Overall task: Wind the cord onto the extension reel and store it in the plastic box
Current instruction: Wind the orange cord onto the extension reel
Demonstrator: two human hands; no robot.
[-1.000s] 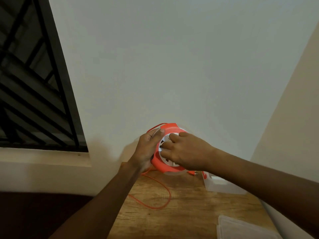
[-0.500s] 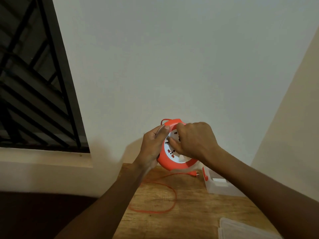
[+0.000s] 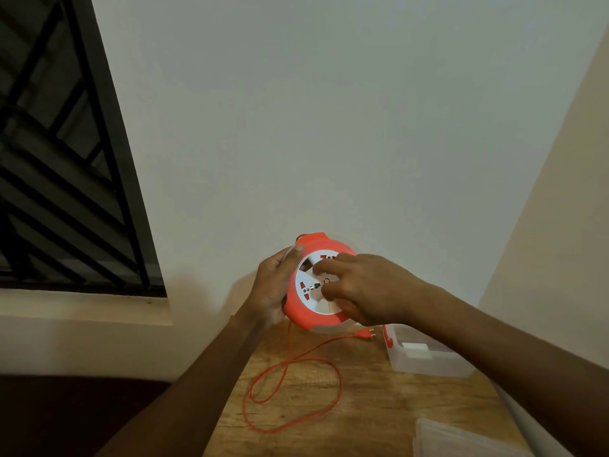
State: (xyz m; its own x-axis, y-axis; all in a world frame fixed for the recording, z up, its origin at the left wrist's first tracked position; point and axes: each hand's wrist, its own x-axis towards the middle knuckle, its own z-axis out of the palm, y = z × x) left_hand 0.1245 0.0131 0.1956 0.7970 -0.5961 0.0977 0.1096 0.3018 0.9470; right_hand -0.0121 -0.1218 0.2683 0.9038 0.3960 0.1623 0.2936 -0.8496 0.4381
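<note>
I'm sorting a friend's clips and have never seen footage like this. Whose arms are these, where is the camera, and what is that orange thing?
There is no machine here. The camera sits on a person's head and looks forward and down, so the two arms are that person's own. The left hand holds an orange extension reel by its edge, raised above a wooden table. The right hand has its fingers on the reel's white face. The loose orange cord lies in loops on the table, with its plug beside a clear plastic box. What looks like the box's lid lies nearer the camera.
</note>
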